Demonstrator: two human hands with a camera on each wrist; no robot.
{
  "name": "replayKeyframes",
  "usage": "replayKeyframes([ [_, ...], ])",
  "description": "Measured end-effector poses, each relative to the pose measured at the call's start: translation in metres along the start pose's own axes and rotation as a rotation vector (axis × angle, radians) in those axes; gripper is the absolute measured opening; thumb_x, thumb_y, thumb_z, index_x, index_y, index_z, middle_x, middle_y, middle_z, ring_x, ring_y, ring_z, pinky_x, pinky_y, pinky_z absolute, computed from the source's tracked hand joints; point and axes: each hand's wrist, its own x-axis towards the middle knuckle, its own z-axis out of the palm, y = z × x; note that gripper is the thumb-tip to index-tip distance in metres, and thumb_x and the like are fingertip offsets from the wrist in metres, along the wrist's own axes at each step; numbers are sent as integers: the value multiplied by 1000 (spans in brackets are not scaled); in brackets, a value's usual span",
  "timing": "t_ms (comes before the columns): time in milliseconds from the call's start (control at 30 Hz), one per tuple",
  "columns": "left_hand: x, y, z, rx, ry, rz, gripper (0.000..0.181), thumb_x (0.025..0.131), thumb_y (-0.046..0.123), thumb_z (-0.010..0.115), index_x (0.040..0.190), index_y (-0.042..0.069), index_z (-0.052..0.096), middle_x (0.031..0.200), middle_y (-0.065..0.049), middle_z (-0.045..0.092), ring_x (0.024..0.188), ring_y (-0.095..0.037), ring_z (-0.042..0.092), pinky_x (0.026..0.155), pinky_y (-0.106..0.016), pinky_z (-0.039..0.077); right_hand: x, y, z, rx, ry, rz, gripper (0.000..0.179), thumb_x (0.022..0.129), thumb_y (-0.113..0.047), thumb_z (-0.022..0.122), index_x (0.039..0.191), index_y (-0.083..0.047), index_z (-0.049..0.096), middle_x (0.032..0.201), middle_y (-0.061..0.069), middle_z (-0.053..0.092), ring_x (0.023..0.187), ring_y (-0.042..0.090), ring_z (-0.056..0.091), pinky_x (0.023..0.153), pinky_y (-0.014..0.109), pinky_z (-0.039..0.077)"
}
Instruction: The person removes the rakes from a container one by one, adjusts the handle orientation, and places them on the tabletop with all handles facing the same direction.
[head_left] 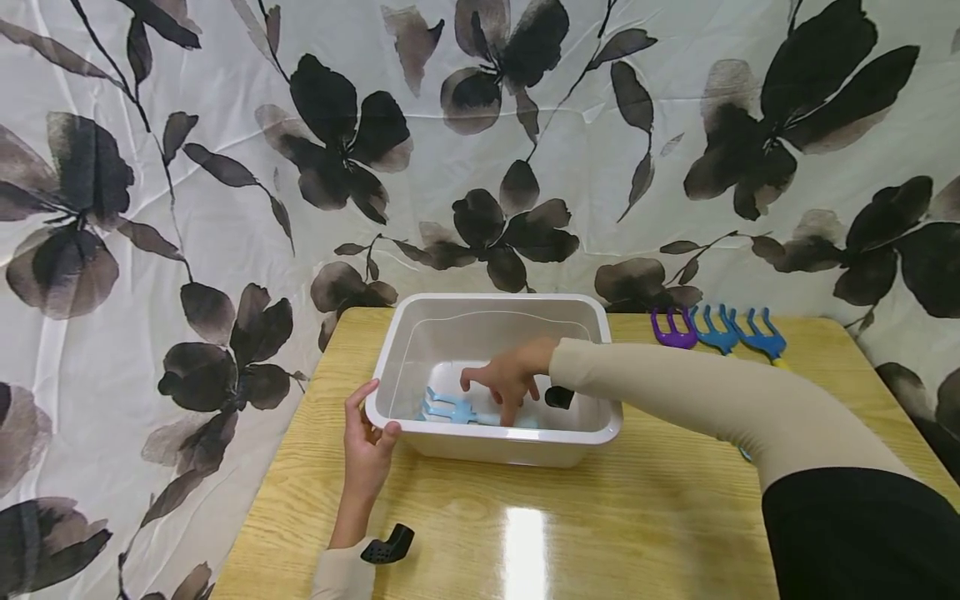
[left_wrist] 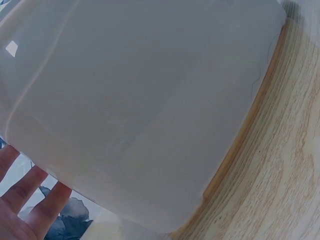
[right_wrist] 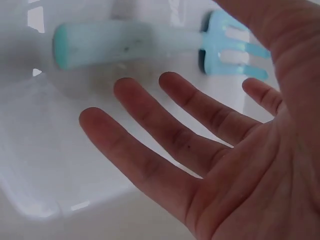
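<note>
A white plastic tub [head_left: 480, 448] stands on the wooden table. Inside it lies a light blue hand fork [head_left: 450, 410], tines toward the left; its pale handle shows in the right wrist view. My right hand [head_left: 510, 377] is inside the tub above the fork, fingers spread and apart from it in the right wrist view [right_wrist: 200, 150]. At the tub's front left corner my left hand [head_left: 367, 450] holds the rim, thumb at the front and fingers along the left side. The left wrist view shows the tub's outer wall [left_wrist: 150, 110] and a few of those fingers.
Along the table's back right lie a purple hand fork [head_left: 675, 333] and two blue ones [head_left: 716, 335], their handles partly hidden behind my right sleeve. A floral cloth [head_left: 480, 150] hangs behind and left of the table [head_left: 450, 525].
</note>
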Motion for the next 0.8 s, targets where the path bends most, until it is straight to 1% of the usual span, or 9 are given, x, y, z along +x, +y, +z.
replayKeyframes([
  [133, 0, 0, 0, 0, 9, 4, 69, 99, 31, 71, 150, 2, 35, 141, -26, 45, 118, -18, 57, 88, -22, 55, 8, -2, 7, -14, -26, -6, 82, 88, -17, 83, 146, -25, 26, 102, 8, 62, 94, 36, 66, 73, 59, 60],
  [200, 0, 0, 0, -9, 8, 3, 70, 98, 31, 72, 150, 2, 35, 141, -26, 45, 118, -19, 57, 87, -23, 55, 11, -3, 11, -43, -21, -2, 79, 89, -14, 82, 144, -25, 27, 96, 7, 61, 88, 34, 65, 71, 58, 60],
  [333, -1, -1, 0, -24, 4, 1, 71, 98, 32, 73, 150, 1, 35, 140, -24, 46, 118, -20, 57, 86, -23, 56, 15, -3, 18, -86, -1, 33, 75, 87, -10, 83, 139, -25, 31, 90, 6, 56, 75, 28, 63, 70, 56, 61],
  [400, -2, -1, 0, -23, 6, 1, 73, 97, 34, 73, 150, 1, 35, 141, -24, 46, 119, -21, 57, 87, -23, 56, 17, -2, 20, -95, 13, 54, 74, 86, -9, 84, 137, -25, 32, 89, 6, 55, 73, 29, 65, 71, 57, 60],
  [533, -2, 0, 0, -10, 9, -7, 74, 97, 38, 72, 150, 3, 35, 142, -22, 45, 121, -21, 57, 89, -24, 55, 19, -1, 22, -107, 31, 82, 73, 84, -10, 86, 133, -24, 33, 89, 7, 55, 77, 35, 70, 72, 58, 60],
  [667, -2, 0, -1, -6, 11, -11, 74, 97, 38, 72, 150, 3, 35, 142, -23, 45, 120, -18, 57, 88, -23, 55, 22, 0, 23, -116, 19, 86, 69, 85, -10, 85, 130, -25, 35, 91, 6, 54, 74, 31, 68, 70, 55, 61],
  [800, -2, 1, -1, -2, 8, -7, 74, 97, 38, 72, 150, 2, 35, 141, -27, 45, 119, -19, 57, 87, -23, 56, 23, -1, 26, -105, -4, 79, 58, 88, -7, 82, 125, -25, 40, 97, 5, 55, 75, 28, 69, 69, 51, 62],
])
